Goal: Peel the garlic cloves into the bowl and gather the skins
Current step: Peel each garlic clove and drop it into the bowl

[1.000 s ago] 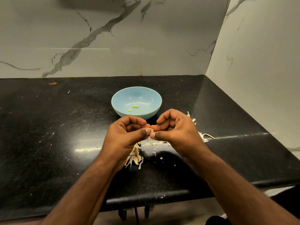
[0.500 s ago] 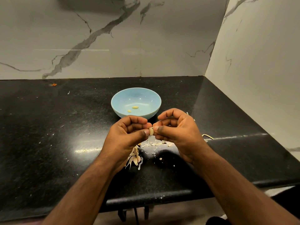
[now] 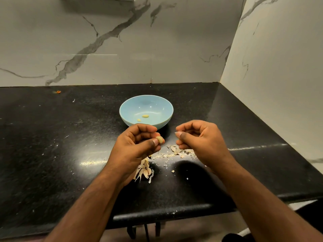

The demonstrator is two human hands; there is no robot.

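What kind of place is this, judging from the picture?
Probably a home kitchen corner: a black stone countertop against marble-look wall tiles, with a blue bowl and garlic skins on it.

Pale blue bowl [image 3: 164,103], glossy, with two pale yellow cloves [image 3: 145,116] inside; black counter [image 3: 52,145], finely speckled, dusted with white flecks and streaked with pale glare; off-white and tan skins [image 3: 176,151] scattered on the black; cream-and-beige garlic [image 3: 144,171] with faint pinkish tips; creamy yellow clove [image 3: 159,139] in left hand [image 3: 134,145]; tiny brownish scrap, barely visible, at right hand [image 3: 201,138]; white marble walls [image 3: 104,41] veined in grey, dark diagonal streaks; small orange speck [image 3: 57,91] near back edge.
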